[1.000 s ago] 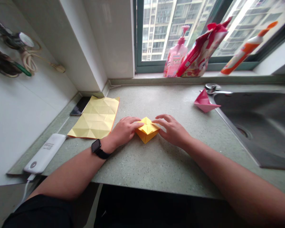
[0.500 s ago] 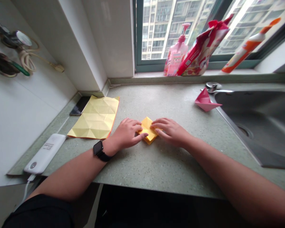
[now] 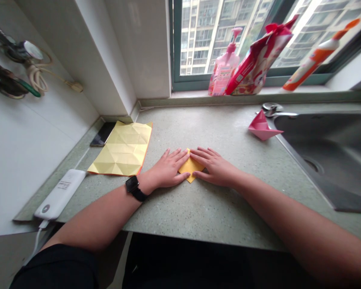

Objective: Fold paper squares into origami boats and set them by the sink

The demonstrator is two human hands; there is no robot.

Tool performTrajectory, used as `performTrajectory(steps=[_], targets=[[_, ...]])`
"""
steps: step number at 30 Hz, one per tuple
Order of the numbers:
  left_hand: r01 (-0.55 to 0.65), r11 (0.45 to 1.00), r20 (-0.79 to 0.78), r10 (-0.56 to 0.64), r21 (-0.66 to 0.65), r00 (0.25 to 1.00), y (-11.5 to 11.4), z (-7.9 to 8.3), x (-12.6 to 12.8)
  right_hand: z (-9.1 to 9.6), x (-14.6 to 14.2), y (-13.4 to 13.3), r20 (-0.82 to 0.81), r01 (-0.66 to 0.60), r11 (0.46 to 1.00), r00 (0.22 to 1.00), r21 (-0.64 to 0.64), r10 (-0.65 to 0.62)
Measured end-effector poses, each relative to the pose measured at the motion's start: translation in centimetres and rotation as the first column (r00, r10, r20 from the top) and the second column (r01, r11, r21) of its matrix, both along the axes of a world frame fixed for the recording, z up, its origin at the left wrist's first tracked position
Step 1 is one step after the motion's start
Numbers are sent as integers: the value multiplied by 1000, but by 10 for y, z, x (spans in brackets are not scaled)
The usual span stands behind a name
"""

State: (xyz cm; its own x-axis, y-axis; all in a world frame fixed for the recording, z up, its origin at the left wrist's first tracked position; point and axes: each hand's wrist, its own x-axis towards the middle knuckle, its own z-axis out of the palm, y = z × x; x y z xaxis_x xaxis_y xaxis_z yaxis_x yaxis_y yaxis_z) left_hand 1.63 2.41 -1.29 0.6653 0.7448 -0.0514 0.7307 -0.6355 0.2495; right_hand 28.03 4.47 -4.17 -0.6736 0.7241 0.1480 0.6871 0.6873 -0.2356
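Observation:
A small folded piece of orange-yellow paper (image 3: 189,167) lies flat on the speckled grey-green counter (image 3: 198,204), mostly covered by my hands. My left hand (image 3: 167,172), with a black watch on its wrist, lies flat on the paper's left half with fingers stretched out. On the right half my right hand (image 3: 213,165) presses down the same way, fingers extended. The fingertips of both hands nearly meet over the paper's far corner.
A creased yellow sheet (image 3: 122,149) lies to the left, partly over a dark phone (image 3: 101,134). A white power bank (image 3: 57,195) sits near the left edge. A pink paper boat (image 3: 261,127) stands by the steel sink (image 3: 327,152). Bottles and a red pouch (image 3: 257,60) line the windowsill.
The puffed-up orange paper shape has been pressed flat. Both hands went from curled around its sides to lying flat on top of it.

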Motion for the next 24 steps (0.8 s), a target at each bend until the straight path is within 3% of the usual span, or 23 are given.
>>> performTrajectory(steps=[10,15,24], targets=[[-28,999,-23,28,19,999,-4,4,4,6,-4,-5,20,-61,998,998,-12,61],[-26,999,7,26,-48,1000,3,-3,3,-4,-2,-1,29,-63,998,998,-2,64],[-4,1000,-57,5,19,998,1,-9,3,-20,0,5,104,34,998,994,56,-40]])
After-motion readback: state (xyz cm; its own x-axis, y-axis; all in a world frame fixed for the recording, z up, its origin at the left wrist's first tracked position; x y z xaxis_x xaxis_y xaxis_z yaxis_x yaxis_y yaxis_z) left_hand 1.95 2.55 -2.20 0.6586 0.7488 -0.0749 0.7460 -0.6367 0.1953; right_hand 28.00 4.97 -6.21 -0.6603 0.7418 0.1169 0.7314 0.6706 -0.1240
